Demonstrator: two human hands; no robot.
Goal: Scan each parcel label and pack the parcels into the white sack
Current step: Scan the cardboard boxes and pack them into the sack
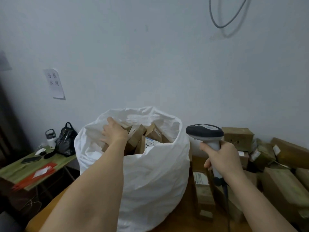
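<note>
Pale blue-grey wall [167, 56] is filling the background, with one paper sign [56, 83] stuck to it and a grey cable [224, 20] looping down at the upper right. One white sack [150, 173] is standing open on a brown wooden surface [180, 220] against that wall, packed with brown parcels [147, 136]; at least four are showing above the rim, one with its label facing up. The left hand [114, 133] is reaching into the sack mouth, fingers curling over the top edge of a parcel [126, 126] at the back. The right hand [220, 156] is gripping the handle of one barcode scanner [206, 134], holding it upright just beside the sack. More cardboard boxes [275, 164] are piling up at the right, too jumbled to count. A green side table [21, 169] at the left is carrying one bottle [51, 138], one black bag [66, 142], one phone [31, 159] and some red envelopes [35, 175].
</note>
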